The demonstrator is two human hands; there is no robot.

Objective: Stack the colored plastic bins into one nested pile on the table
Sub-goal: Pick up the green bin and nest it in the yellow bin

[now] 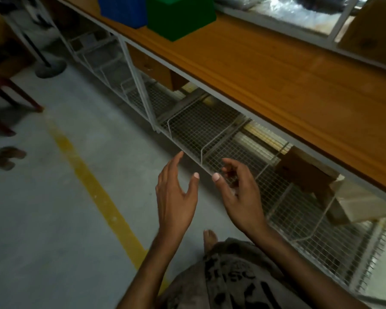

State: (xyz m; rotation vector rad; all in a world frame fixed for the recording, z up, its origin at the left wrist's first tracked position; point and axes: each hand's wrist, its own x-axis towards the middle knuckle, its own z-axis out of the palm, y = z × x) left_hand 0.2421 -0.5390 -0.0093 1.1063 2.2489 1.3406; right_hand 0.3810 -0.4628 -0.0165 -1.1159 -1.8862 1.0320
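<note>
A: Grey concrete floor (54,219) with a yellow line (103,197) painted across it, and a long wooden table (276,90) running along the right over wire racks (201,130).

B: Where are the bins?

A: Far end of the table, top of the view: a blue bin (123,10) and a green bin (178,16) side by side, both cut off by the frame. They look upside down, though I can't be sure.

B: And the hands?

A: The left hand (176,197) and right hand (241,195) are both empty, fingers spread loosely, hovering low by the rack edge, well away from the bins.

B: What could go wrong?

A: The green bin sits near the table's front edge; a hurried reach could knock it off. Fingers could also catch on the wire.

B: Room to move?

A: Plenty: the floor is open on the left, and the table is bare this side of the bins.
</note>
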